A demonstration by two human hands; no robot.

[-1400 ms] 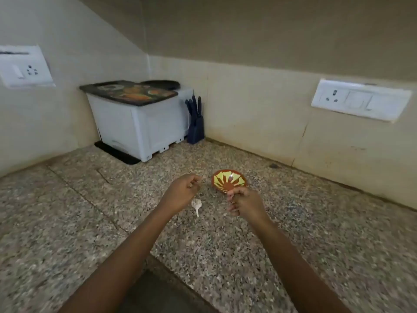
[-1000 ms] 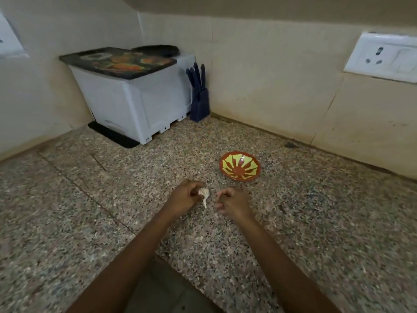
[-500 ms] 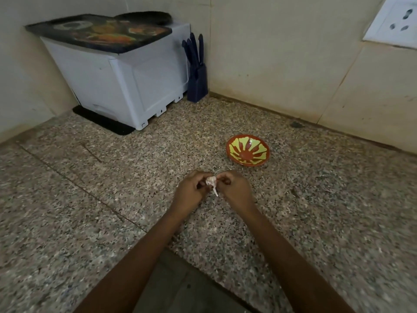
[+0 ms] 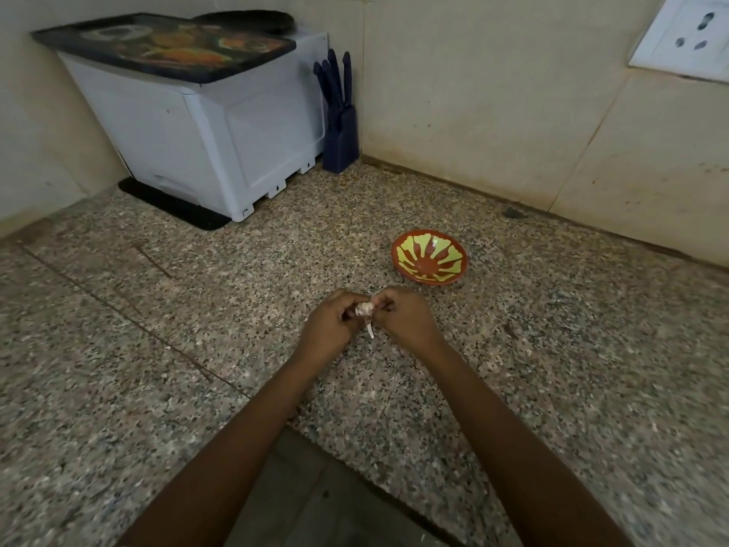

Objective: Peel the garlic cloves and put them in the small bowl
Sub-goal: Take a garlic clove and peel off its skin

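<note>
While small white papery garlic piece (image 4: 363, 309) sits pinched between left hand (image 4: 329, 327) and right hand (image 4: 406, 319), fingertips together above speckled granite desk (image 4: 197, 309), peeling seems under way. Just beyond, far right: red-and-yellow small bowl (image 4: 429, 257), no clove visible inside. Next: strip skin, short reach to bowl.

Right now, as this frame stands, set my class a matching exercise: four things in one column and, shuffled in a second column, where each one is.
Things
1. garlic
2. small bowl
3. knife block
4. wall socket

Places
A. on the wall, upper right
B. pinched between the left hand and the right hand
C. on the counter, beyond the hands
D. in the corner, beside the white box

Pairs: 1-B; 2-C; 3-D; 4-A
</note>
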